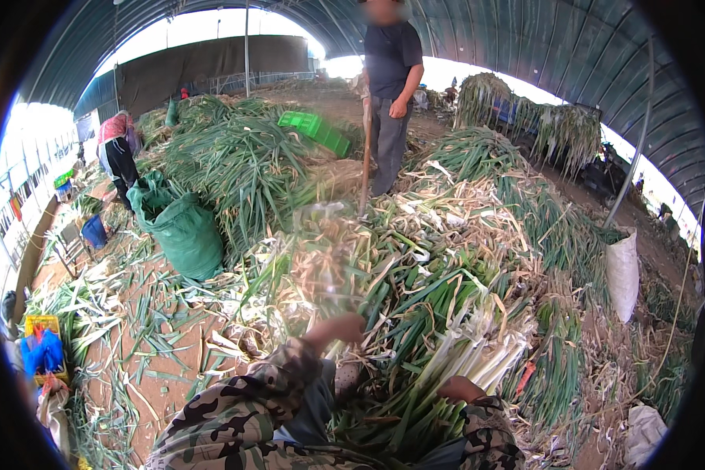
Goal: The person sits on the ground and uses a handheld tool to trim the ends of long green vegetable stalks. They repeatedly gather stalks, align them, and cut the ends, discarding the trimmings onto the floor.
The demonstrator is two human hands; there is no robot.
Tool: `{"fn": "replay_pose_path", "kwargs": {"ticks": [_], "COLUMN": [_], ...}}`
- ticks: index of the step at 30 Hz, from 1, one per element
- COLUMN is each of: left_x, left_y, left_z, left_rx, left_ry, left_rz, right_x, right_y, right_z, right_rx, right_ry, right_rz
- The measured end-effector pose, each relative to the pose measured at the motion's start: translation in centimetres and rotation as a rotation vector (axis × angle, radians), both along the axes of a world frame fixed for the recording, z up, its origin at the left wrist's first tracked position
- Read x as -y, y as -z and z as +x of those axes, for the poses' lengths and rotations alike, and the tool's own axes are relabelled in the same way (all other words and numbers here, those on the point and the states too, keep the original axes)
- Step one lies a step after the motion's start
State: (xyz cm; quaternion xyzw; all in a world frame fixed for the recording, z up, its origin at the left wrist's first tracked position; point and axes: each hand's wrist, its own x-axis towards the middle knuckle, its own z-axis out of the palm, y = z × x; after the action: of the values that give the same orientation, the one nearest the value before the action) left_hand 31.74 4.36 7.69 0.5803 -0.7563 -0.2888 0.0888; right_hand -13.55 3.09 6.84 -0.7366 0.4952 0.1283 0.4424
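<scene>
Long green onions with white stalks (478, 345) lie in front of me, some of their leaves reaching down into my lap. My right hand (460, 388), in a camouflage sleeve, is closed on the green onions by my right knee. To the left, my left hand (338, 329) hangs over the heap with its fingers curled. It is slightly blurred, and whatever it may hold does not show. Dry, peeled-off leaves (329, 266) cover the heap beyond it, partly smeared in the picture.
A person (392, 86) stands ahead with a wooden pole (366, 149); another person (117, 153) bends at the far left. Around are a stuffed green sack (188, 235), a green crate (315, 131), a blue bucket (94, 232), a white sack (623, 274) and a large onion pile (227, 157).
</scene>
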Motion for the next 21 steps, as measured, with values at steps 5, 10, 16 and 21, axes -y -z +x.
{"fn": "replay_pose_path", "kwargs": {"ticks": [5,10,16,21], "left_x": [-1.0,-0.8,-0.2,-0.4], "left_y": [-4.3,-3.4,0.2,0.4], "left_z": [-3.3,-3.1,-1.7,-1.1], "left_rx": [-0.018,-0.061,-0.036,-0.072], "left_ry": [-0.046,-0.031,-0.019,-0.025], "left_rz": [0.135,0.009,-0.058,-0.122], "right_x": [0.4,0.4,0.4,0.4], "right_y": [0.0,0.9,0.3,0.4], "right_z": [-2.1,-2.3,-1.3,-1.3], "right_rx": [-0.064,-0.025,-0.021,0.008], "right_ry": [0.011,0.053,0.029,0.032], "right_rz": [-0.005,-0.053,-0.061,-0.054]}}
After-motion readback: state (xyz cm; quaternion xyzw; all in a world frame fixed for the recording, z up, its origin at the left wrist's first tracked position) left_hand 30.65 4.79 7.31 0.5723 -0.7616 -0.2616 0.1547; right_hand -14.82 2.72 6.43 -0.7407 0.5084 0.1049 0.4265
